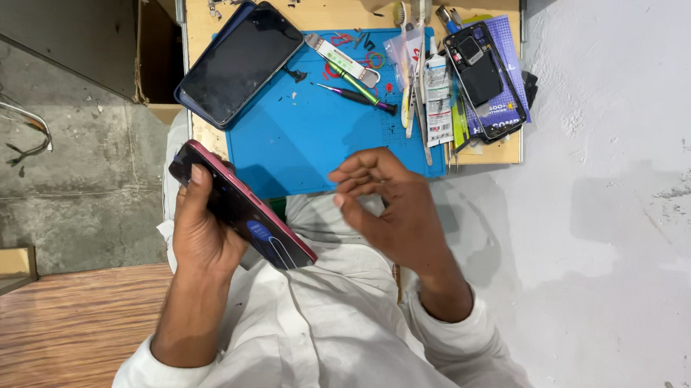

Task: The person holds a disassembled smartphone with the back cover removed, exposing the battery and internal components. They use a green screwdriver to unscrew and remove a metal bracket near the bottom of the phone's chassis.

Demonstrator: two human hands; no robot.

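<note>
My left hand (201, 228) grips a smartphone with a pink-red frame (251, 216), held tilted over my lap with its dark screen up. My right hand (389, 201) hovers to the right of that phone, fingers curled loosely and apart, holding nothing. It hangs just below the near edge of a blue work mat (301, 138). A second, dark phone (237, 61) lies face up at the mat's left corner.
A small wooden table (326, 2) carries the mat, a green-handled screwdriver (353, 81), a purple-tipped tool (360, 98), tweezers and packets (433, 103), and an opened phone body (483, 78). Small screws lie scattered near the table's far left. White wall at right; wooden floor lower left.
</note>
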